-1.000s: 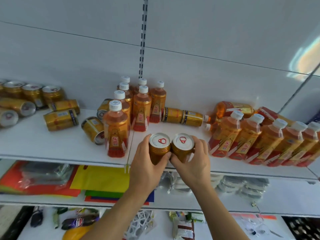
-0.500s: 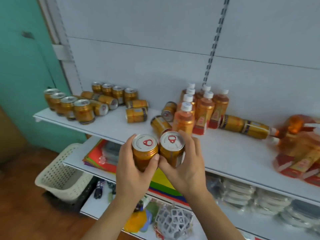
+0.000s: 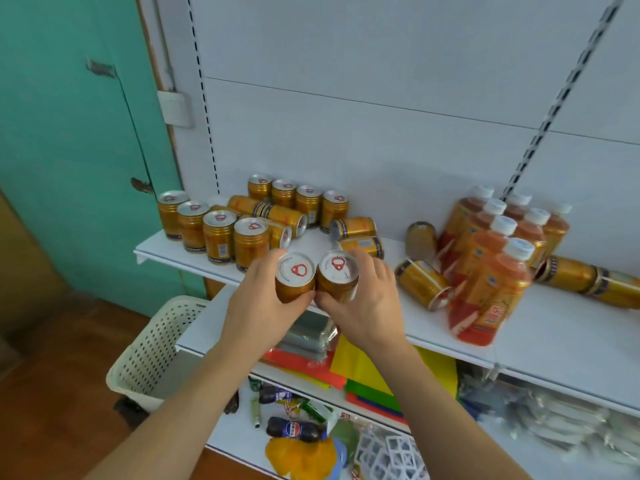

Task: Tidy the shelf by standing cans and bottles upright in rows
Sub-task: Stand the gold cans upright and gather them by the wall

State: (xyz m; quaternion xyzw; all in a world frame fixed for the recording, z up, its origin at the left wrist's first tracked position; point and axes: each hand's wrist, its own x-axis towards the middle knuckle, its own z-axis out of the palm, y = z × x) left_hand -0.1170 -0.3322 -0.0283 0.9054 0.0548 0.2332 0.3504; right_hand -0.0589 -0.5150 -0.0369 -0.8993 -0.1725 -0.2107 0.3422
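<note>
Each hand carries one upright gold can: the left hand (image 3: 258, 308) has its fingers wrapped round the left can (image 3: 295, 278), the right hand (image 3: 363, 299) wrapped round the right can (image 3: 337, 275), the two touching side by side at the shelf's (image 3: 540, 337) near edge. Just right of the front row of standing cans (image 3: 221, 233), toppled cans (image 3: 356, 226) crowd the gap behind. Set down carelessly, the pair could knock a standing can over or send a lying one rolling off the edge.
</note>
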